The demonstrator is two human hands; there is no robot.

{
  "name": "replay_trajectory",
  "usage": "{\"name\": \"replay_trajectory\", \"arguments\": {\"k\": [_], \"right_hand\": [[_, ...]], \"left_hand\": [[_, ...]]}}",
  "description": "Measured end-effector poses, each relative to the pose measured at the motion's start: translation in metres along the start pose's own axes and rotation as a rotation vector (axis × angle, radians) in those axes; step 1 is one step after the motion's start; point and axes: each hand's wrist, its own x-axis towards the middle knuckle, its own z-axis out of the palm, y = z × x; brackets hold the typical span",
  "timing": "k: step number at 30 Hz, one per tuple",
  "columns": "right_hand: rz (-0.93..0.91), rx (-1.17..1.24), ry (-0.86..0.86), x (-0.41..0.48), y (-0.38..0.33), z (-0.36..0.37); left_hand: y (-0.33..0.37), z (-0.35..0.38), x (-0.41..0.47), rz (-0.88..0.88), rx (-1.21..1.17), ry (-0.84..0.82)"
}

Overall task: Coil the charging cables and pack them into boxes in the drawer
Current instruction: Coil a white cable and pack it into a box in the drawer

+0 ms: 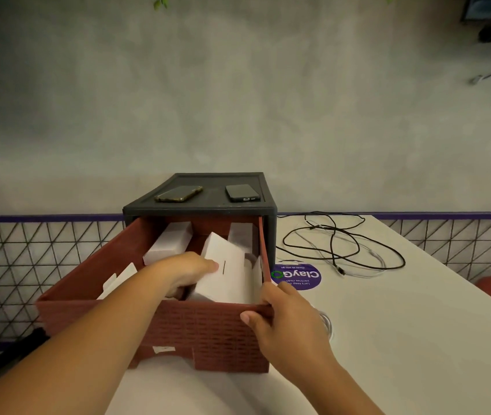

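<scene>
My left hand (189,272) is down inside the red drawer (208,333). Its thumb lies across the face of a tilted white box (229,274) and its fingers curl under the box's near edge, so I read it as grasping the box. My right hand (283,322) pinches the drawer's front corner rim, thumb outside and fingers over the top.

The black cable (343,244) and the white cable (373,259) lie loose and tangled on the table, well beyond my right hand. Neither is coiled or boxed yet.

What worries me:
- The drawer is pulled far out of the dark cabinet (199,208) — any more pull from my right hand could bring it off its runners.
- The box leans against its neighbours just beyond my left hand, so lifting it askew could catch a flap or drag another box up.
- The two cables cross each other, so coiling one could drag the other towards the table edge.

Just past my right hand is a purple sticker (296,275) reading "ClayGo", upside down to me. I can only partly read the smaller lines. The box shows no print, and the two phones (178,193) on the cabinet show none I can make out.
</scene>
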Motion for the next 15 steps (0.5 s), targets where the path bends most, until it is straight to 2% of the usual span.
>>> {"name": "replay_trajectory", "arguments": {"k": [6,10,15], "right_hand": [[0.060,-0.002,0.022,0.010,0.008,0.000],[0.061,0.015,0.024,0.022,0.010,0.002],[0.089,0.028,0.031,0.047,0.015,0.010]], "left_hand": [[0.011,-0.022,-0.026,0.133,-0.407,0.175],[0.006,-0.036,-0.042,0.245,-0.687,0.142],[-0.010,-0.032,-0.060,0.311,-0.872,0.092]]}}
